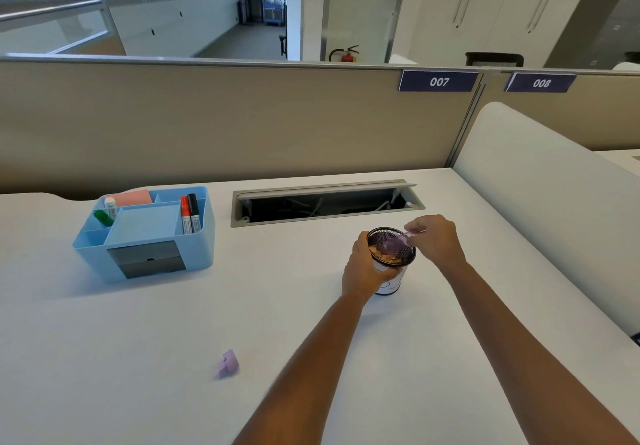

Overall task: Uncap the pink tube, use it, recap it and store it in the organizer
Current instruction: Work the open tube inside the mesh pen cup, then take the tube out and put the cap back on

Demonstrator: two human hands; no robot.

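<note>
Light blue organizer [145,236] with a dark grey drawer front, red and black markers [189,214] plus a salmon-pink pad [133,198] inside. Right of it, black mesh cup [391,257], pale pinkish-purple tube [394,244] at its mouth. Lilac cap [228,363] nearer, on the white desk [138,358].

Organizer [145,233] on desk [138,358], far left. Two markers [190,214] upright in its right compartment. Cable hatch [325,202] behind centre, right of organizer. Mesh cup [391,259] before hatch, left hand [363,268] around it, right hand [436,240] at its rim, tube [394,245] inside. Cap [228,363] near front, left of forearms. Partition [242,115] behind desk.
</note>
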